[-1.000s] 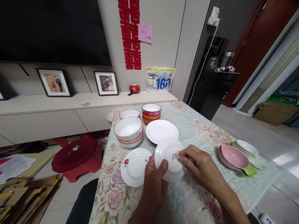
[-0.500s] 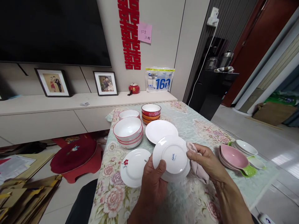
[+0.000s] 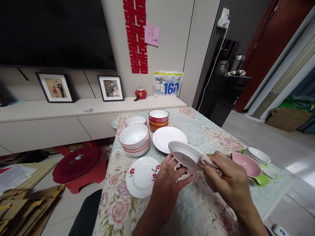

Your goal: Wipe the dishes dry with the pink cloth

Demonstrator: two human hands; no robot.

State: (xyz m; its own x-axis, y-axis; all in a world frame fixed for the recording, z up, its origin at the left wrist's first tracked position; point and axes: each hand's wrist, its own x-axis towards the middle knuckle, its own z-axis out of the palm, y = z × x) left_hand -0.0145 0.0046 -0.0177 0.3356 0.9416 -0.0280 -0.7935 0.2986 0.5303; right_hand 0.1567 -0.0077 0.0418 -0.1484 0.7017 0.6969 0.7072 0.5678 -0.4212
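A white plate [image 3: 183, 154] is tilted steeply above the table, its underside with a small blue mark facing me. My right hand [image 3: 226, 178] grips the plate's right edge through a pale pink cloth [image 3: 209, 164]. Below the plate, my left hand [image 3: 168, 183] is open with fingers spread; whether a fingertip touches the plate I cannot tell. Behind those fingers is a light dish with dark spots and a pinkish rim [image 3: 190, 177], partly hidden. Left of my left hand lies a white plate with red flowers [image 3: 140, 183]. Farther back is a stack of plain white plates [image 3: 168, 136].
White bowls with red rims [image 3: 135, 137] and red and orange bowls [image 3: 158, 119] are stacked toward the back. Pink and white dishes with green handles [image 3: 246, 165] sit at the right on the flowered tablecloth [image 3: 118, 209]. A red stool [image 3: 78, 164] stands left of the table.
The held plate has tipped from facing me to a steep slant. My left hand has released its rim and spread its fingers beneath; my right hand now grips the edge with the cloth.
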